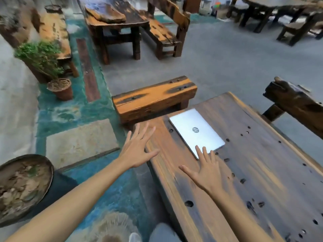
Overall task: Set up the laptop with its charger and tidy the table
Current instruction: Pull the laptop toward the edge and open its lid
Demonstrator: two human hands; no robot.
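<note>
Closed laptop (196, 131) lies on bench (253, 172). Right hand (207, 172) fingers (199, 151) spread flat, tips on it; left hand (137, 149) splayed, holding nothing.

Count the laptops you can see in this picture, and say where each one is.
1. The laptop, silver with its lid closed, lies near the far left corner of the wooden table, with the fingertips of the right hand at its near corner. No other shows.
</note>
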